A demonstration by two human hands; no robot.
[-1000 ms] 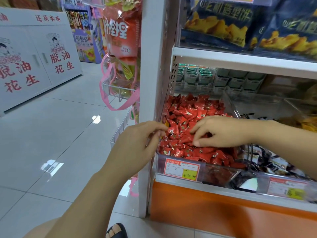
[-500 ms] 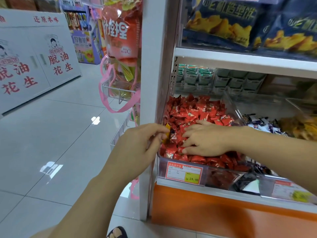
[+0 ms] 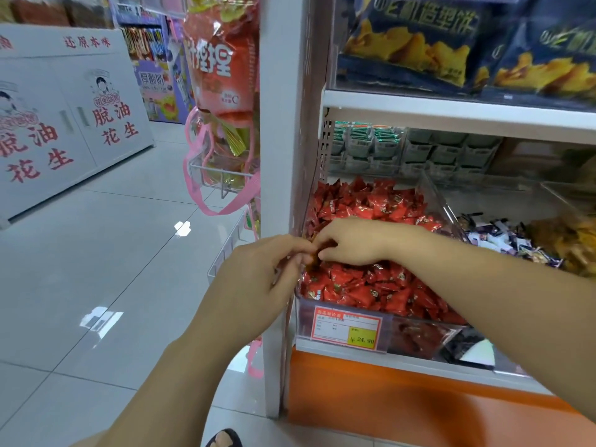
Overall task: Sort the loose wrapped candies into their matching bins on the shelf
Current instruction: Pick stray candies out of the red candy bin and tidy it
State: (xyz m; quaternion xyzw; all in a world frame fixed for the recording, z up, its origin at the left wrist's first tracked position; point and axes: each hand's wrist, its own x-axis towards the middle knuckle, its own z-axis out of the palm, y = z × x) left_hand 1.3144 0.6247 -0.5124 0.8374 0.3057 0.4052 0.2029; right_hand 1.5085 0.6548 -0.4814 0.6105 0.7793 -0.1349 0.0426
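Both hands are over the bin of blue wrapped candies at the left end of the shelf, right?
Not blue. The head view shows the left hand and right hand over the bin of red wrapped candies, at the left end of the shelf.

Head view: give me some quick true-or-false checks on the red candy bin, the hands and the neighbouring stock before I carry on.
1. The clear plastic bin at the shelf's left end is filled with red wrapped candies. True.
2. The left hand hangs idle away from the shelf. False: it meets the right hand over the bin's left side, pinching a small orange-brown wrapped candy.
3. The red-and-yellow price label on the bin's front reads 24.90. True.
4. The next bin to the right holds green candies. False: purple-and-white wrapped candies lie there.
5. Dark blue snack bags sit on the shelf above. True.
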